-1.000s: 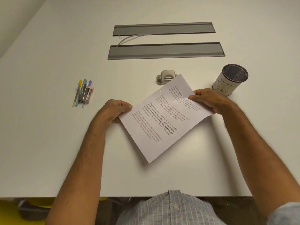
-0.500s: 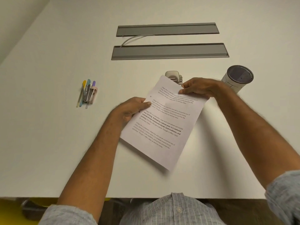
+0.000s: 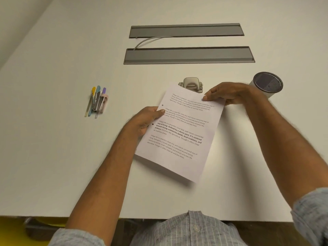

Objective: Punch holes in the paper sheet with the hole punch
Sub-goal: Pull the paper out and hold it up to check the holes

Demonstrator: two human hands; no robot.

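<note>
A printed paper sheet point(image 3: 179, 132) is held above the white table point(image 3: 53, 139), nearly upright in portrait turn and tilted a little clockwise. Two round holes show along its left margin. My left hand point(image 3: 143, 121) pinches the sheet's left edge between those holes. My right hand point(image 3: 229, 94) pinches the top right corner. A small beige hole punch point(image 3: 191, 82) stands on the table just behind the sheet's top edge, partly covered by the paper.
A cylindrical white pen cup point(image 3: 267, 84) stands right of my right hand. A bundle of pens and a small stapler point(image 3: 97, 102) lies to the left. Two grey cable trays point(image 3: 189, 55) with a white cable are set in the table farther back.
The sheet has been turned from a diagonal lie toward portrait and lifted nearer the punch. My left hand slid up the left edge; my right hand shifted to the top right corner.
</note>
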